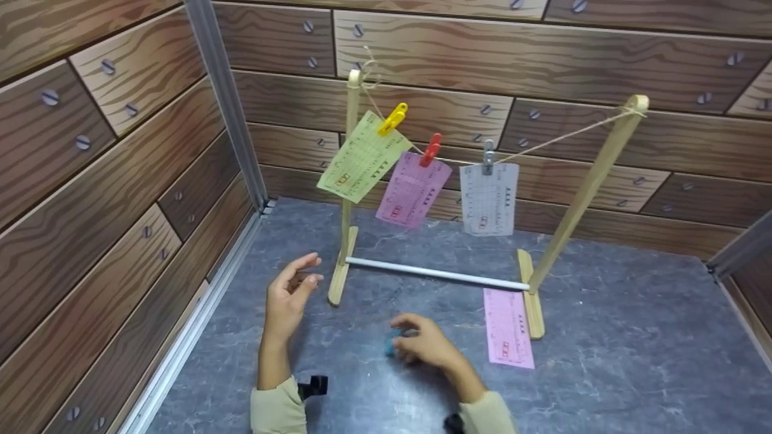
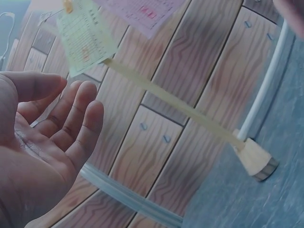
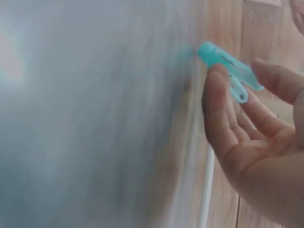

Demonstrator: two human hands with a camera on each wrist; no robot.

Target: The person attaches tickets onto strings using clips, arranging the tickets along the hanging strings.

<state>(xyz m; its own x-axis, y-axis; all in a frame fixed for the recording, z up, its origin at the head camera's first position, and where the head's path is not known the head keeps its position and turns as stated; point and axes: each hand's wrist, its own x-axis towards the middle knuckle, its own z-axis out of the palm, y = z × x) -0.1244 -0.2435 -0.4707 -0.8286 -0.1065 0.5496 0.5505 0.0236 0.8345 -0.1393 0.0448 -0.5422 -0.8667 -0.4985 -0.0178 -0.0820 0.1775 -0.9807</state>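
In my right hand [image 1: 425, 343] a turquoise clothespin [image 3: 230, 64] is pinched between thumb and fingers, low over the table. The right wrist view shows its two legs pointing toward the palm; in the head view the fingers cover part of it. My left hand [image 1: 286, 304] hovers by the left foot of a wooden stand [image 1: 340, 283], fingers loosely bent, holding nothing. Closest to the right hand on its right lies a pink paper slip [image 1: 509, 331], flat on the table beside the stand's right foot.
A string [image 1: 561, 140] sags between the stand's two posts. On it hang a green slip [image 1: 362, 160] under a yellow clothespin [image 1: 393, 119], a pink slip [image 1: 413, 191] under a red one, and a white slip [image 1: 490, 202] under a grey one. A white rod [image 1: 434, 272] joins the posts low down.
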